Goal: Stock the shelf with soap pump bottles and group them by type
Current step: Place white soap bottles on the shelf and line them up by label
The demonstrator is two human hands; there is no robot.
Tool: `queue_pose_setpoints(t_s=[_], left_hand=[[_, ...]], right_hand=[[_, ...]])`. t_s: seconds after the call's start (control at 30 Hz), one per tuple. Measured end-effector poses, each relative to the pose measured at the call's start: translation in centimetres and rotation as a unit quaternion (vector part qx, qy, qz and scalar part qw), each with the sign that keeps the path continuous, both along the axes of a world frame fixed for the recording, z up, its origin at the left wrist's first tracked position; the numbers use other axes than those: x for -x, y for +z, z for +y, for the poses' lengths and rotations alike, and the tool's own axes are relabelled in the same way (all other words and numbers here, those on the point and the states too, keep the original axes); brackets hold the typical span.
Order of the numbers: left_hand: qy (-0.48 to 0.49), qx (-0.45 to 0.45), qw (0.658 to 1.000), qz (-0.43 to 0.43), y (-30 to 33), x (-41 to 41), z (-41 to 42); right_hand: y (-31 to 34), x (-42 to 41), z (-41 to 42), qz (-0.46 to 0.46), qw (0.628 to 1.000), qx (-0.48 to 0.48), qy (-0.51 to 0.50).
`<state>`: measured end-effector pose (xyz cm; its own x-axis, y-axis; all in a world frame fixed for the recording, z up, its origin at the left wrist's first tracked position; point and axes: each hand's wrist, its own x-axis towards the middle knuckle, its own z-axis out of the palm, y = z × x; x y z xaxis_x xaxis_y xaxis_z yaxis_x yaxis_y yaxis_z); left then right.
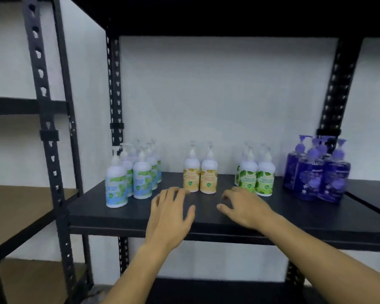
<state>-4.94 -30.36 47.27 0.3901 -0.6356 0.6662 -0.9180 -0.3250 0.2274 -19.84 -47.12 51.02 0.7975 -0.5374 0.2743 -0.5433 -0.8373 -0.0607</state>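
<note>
Backdrop: white wall [217, 95] is seen behind a black metal rack with perforated uprights [44, 102].
Shelf: black shelf board [294, 213] is viewed from the front; its near edge runs across the middle of the view, and another board is seen overhead.
Blue-label bottles [140, 178]: a cluster is stood at the far left of the shelf in two rows running back; about eight white pump bottles can be made out, the rear ones blurred, so the count is uncertain. The nearest one is set close to the left near corner.
Yellow-label bottles [200, 176]: two are counted, side by side and touching, at the middle.
Green-label bottles [256, 177]: two are plainly seen in front; at least one more is partly hidden behind, and the exact count cannot be told.
Purple bottles [316, 172]: about five translucent pump bottles are grouped at the right, near the right rear upright.
Open room: bare board is left between each group, and a broad bare strip is left along the near edge in front of the yellow and green groups.
Left hand [170, 218]: fingers are spread and relaxed, nothing is held; it is placed just near of the yellow pair.
Right hand [244, 208]: fingers are loosely bent, nothing is held; it is placed just near of the green group.
Side rack: brown boards [20, 211] are seen at the left.
</note>
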Motion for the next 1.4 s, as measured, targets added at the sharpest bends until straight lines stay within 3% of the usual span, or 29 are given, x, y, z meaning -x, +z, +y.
queue_pose_setpoints(t_s=[0.37,0.57,0.7,1.07,1.4], left_hand=[[-0.231,-0.054,0.971,-0.011,0.2,16.0,-9.0],[-0.355,-0.080,0.931,-0.025,-3.8,26.5,-13.1],[-0.407,-0.134,0.903,0.021,-8.3,32.5,-15.6],[-0.387,-0.356,0.826,0.202,-22.9,42.8,-20.9],[-0.331,-0.517,0.747,0.256,-36.3,42.1,-22.4]], right_hand=[[-2.7,20.8,-2.0,-0.030,0.982,0.038,-0.184],[-8.7,31.9,-2.3,-0.006,0.961,0.009,-0.278],[-14.5,38.6,-2.9,0.040,0.938,-0.046,-0.342],[-32.3,47.1,-2.2,0.074,0.840,-0.298,-0.447],[-42.5,47.7,1.8,0.081,0.767,-0.404,-0.492]])
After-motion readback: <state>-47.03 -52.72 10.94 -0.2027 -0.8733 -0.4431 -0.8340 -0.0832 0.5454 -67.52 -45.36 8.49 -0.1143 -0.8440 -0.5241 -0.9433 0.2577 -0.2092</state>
